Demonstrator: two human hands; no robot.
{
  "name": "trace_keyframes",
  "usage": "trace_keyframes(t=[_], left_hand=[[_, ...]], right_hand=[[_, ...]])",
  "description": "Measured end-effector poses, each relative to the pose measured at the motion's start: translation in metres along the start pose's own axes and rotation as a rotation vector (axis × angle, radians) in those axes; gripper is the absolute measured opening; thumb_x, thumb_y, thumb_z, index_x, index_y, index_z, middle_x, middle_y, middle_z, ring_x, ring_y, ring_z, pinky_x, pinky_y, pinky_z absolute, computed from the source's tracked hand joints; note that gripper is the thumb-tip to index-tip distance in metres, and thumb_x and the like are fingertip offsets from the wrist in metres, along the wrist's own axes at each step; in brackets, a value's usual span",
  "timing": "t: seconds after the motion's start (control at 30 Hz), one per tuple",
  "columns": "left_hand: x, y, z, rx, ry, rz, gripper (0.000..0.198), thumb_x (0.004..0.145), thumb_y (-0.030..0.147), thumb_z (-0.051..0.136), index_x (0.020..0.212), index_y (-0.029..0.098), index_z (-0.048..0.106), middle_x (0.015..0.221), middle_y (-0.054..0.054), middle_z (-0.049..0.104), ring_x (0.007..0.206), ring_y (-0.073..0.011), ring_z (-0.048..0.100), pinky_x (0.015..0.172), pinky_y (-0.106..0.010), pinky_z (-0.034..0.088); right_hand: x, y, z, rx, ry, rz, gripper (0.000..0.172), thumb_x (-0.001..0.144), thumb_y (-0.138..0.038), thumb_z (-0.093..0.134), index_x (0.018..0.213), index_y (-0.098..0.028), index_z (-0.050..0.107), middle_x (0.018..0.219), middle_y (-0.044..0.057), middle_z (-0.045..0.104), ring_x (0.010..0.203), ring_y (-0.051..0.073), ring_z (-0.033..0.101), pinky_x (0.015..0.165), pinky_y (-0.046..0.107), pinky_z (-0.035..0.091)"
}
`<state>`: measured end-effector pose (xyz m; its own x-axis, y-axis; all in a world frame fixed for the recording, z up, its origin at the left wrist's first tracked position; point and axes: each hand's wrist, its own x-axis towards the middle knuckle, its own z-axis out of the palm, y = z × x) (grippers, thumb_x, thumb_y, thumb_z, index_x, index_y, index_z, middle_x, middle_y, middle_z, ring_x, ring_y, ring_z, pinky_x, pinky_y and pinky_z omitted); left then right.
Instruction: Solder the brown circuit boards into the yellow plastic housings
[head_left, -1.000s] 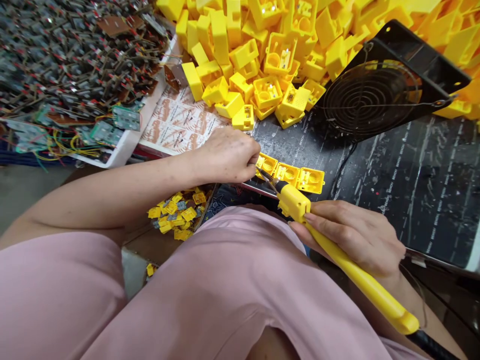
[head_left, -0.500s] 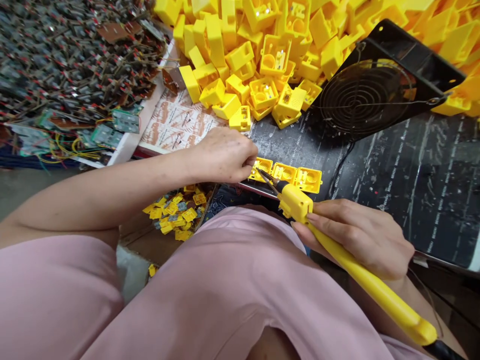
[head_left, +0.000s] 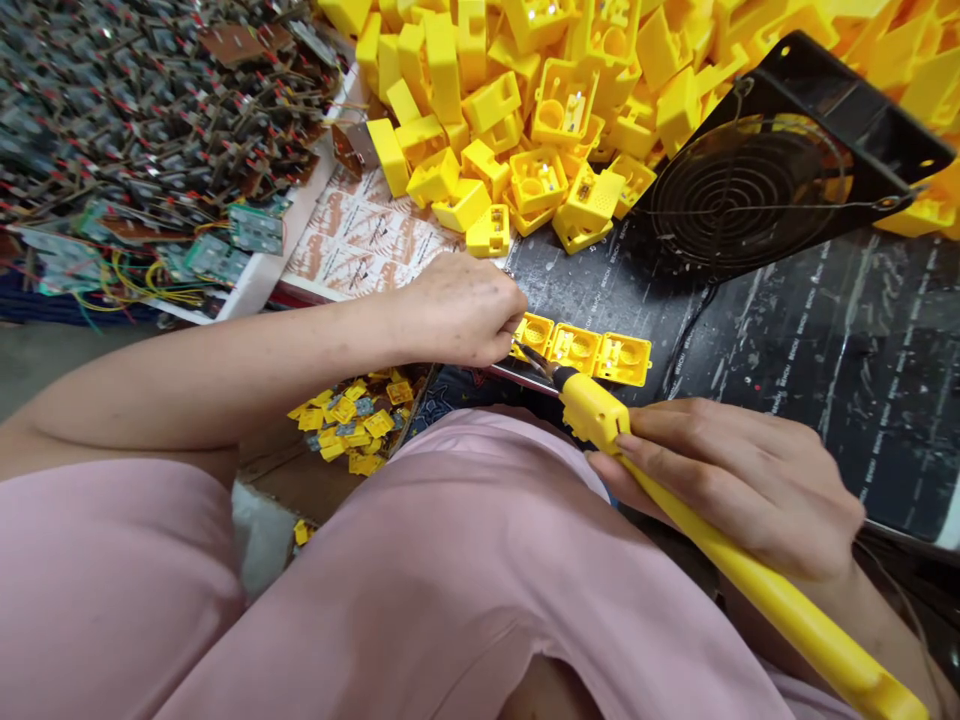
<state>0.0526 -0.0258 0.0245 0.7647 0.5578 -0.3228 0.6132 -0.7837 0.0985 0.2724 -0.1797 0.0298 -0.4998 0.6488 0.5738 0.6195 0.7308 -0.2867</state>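
My left hand (head_left: 463, 310) hangs over the left end of a row of three open yellow plastic housings (head_left: 575, 349), its pinched fingertips at the first housing. Whatever those fingers may hold is hidden. My right hand (head_left: 739, 485) grips a yellow-handled soldering iron (head_left: 780, 600). Its thin metal tip (head_left: 534, 358) reaches the near edge of the leftmost housing, just under my left fingertips. The housings lie on a black bench mat (head_left: 817, 370).
A large heap of yellow housings (head_left: 480, 110) rises behind the row. A black fan guard (head_left: 750, 190) stands at the back right. Tangled circuit boards and wires (head_left: 150, 120) lie back left, beside a printed paper sheet (head_left: 360, 235). Small yellow parts (head_left: 345, 420) lie beyond my pink-clothed lap (head_left: 375, 570).
My right hand and the iron's handle have shifted slightly right and down. The iron's tip stays at the leftmost housing, and my left hand has moved little.
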Motion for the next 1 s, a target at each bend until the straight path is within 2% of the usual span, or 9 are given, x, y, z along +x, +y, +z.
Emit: trace_keyframes(t=[0.1,0.27,0.47,0.6,0.7,0.8,0.83,0.9,1.0], left_hand=[[-0.001,-0.001,-0.002,-0.032,-0.007,0.009,0.017,0.082,0.028,0.061,0.082,0.022,0.077,0.072,-0.004,0.071,0.077,-0.0221,0.068,0.063,-0.029,0.035],[-0.003,-0.002,-0.004,-0.033,-0.067,-0.002,0.02,0.084,0.027,0.059,0.086,0.023,0.079,0.075,-0.003,0.073,0.076,-0.0209,0.067,0.064,-0.029,0.036],[-0.001,0.002,-0.001,0.008,-0.03,-0.03,0.022,0.079,0.029,0.058,0.084,0.023,0.078,0.073,-0.004,0.071,0.077,-0.023,0.067,0.062,-0.03,0.035],[-0.002,0.002,0.0,-0.033,-0.001,-0.03,0.019,0.077,0.027,0.058,0.081,0.022,0.076,0.07,-0.003,0.071,0.073,-0.0193,0.065,0.06,-0.028,0.031],[-0.003,0.001,0.0,-0.032,0.0,-0.027,0.019,0.077,0.027,0.058,0.081,0.022,0.075,0.073,-0.002,0.072,0.073,-0.0191,0.065,0.06,-0.028,0.03],[-0.003,0.001,0.0,-0.01,-0.024,-0.038,0.019,0.08,0.026,0.058,0.084,0.022,0.076,0.076,-0.003,0.073,0.075,-0.0203,0.067,0.059,-0.029,0.027],[-0.003,0.002,-0.001,-0.007,-0.031,-0.041,0.02,0.081,0.027,0.058,0.084,0.022,0.077,0.077,-0.004,0.073,0.075,-0.0208,0.067,0.059,-0.029,0.027],[-0.003,0.002,-0.001,-0.007,-0.039,-0.049,0.02,0.082,0.027,0.059,0.085,0.022,0.077,0.077,-0.004,0.073,0.075,-0.0213,0.067,0.06,-0.029,0.029],[-0.004,0.003,-0.002,-0.009,-0.041,-0.06,0.02,0.083,0.027,0.059,0.086,0.022,0.078,0.077,-0.004,0.073,0.076,-0.0212,0.066,0.062,-0.028,0.032]], right_hand=[[-0.002,0.003,-0.003,-0.007,-0.007,0.009,0.017,0.083,-0.019,0.084,0.092,-0.019,0.069,0.082,0.003,0.074,0.07,0.014,0.073,0.061,0.023,0.062],[-0.002,0.0,-0.001,0.028,0.006,-0.013,0.013,0.088,-0.019,0.079,0.093,-0.015,0.067,0.08,0.006,0.073,0.07,0.015,0.071,0.06,0.025,0.061],[0.01,-0.015,-0.008,0.026,-0.178,0.188,0.015,0.091,-0.015,0.075,0.1,-0.023,0.066,0.088,0.003,0.076,0.081,0.016,0.074,0.071,0.028,0.062],[0.007,-0.015,-0.017,0.039,-0.119,0.219,0.014,0.089,-0.019,0.079,0.096,-0.024,0.068,0.086,0.0,0.076,0.077,0.015,0.074,0.068,0.026,0.061],[-0.009,-0.009,-0.017,0.071,-0.045,0.314,0.007,0.096,-0.029,0.071,0.093,-0.023,0.07,0.083,0.002,0.074,0.073,0.014,0.072,0.067,0.026,0.061],[-0.028,0.001,-0.003,0.114,0.143,0.346,0.012,0.092,-0.03,0.076,0.101,-0.022,0.075,0.08,0.003,0.074,0.067,0.014,0.071,0.056,0.024,0.058],[-0.033,0.005,0.004,0.115,0.255,0.358,0.026,0.085,-0.026,0.082,0.11,-0.021,0.076,0.083,0.003,0.076,0.065,0.014,0.07,0.052,0.023,0.056],[-0.039,0.015,0.017,0.094,0.533,0.442,0.047,0.077,-0.025,0.089,0.121,-0.021,0.076,0.09,0.003,0.078,0.062,0.012,0.068,0.047,0.021,0.051],[-0.043,0.033,0.029,0.188,1.029,0.577,0.035,0.085,-0.053,0.078,0.099,-0.021,0.083,0.084,0.001,0.073,0.065,0.012,0.067,0.047,0.021,0.048]])
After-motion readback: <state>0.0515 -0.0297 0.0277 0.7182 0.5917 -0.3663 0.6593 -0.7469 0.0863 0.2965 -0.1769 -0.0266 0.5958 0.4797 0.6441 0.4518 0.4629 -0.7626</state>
